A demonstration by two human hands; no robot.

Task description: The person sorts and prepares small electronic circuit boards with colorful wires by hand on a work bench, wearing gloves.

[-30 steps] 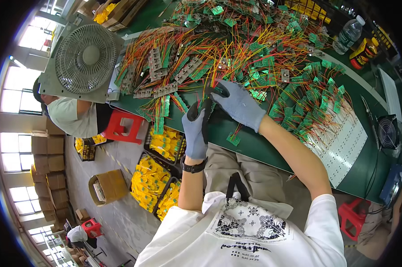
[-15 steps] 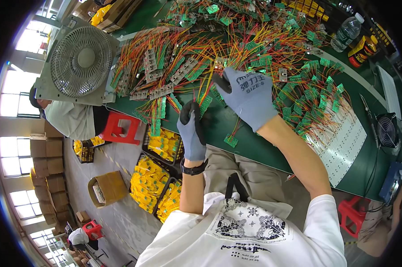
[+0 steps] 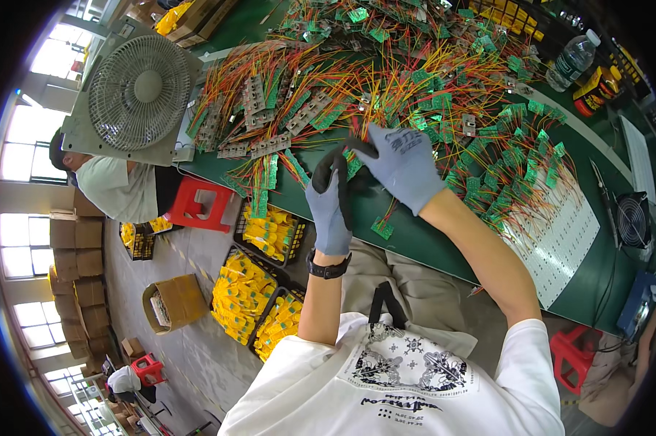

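Both my hands wear grey-blue gloves with black palms and fingers. My left hand (image 3: 331,211) is closed in a pinch over the near edge of the green table (image 3: 429,247). My right hand (image 3: 406,166) is closed too, its fingertips meeting the left ones; whatever they hold is too small and covered to make out. A small green circuit board (image 3: 354,166) shows just behind the fingers. Beyond lies a big tangle of red and yellow wires (image 3: 386,80) with boards and grey metal-topped strips (image 3: 270,145). One loose board (image 3: 381,228) lies near the table edge, below my right hand.
A grey fan (image 3: 147,86) stands at the left. Yellow parts fill black crates (image 3: 259,336) on the floor, near a cardboard box (image 3: 175,304) and a red stool (image 3: 199,206). At right are a perforated white board (image 3: 560,247), a water bottle (image 3: 571,62) and a small black fan (image 3: 632,218).
My left hand has moved right and up until its fingertips meet those of my right hand. The right hand has shifted slightly down, its fingers drawn together. The whole view has shifted a little.
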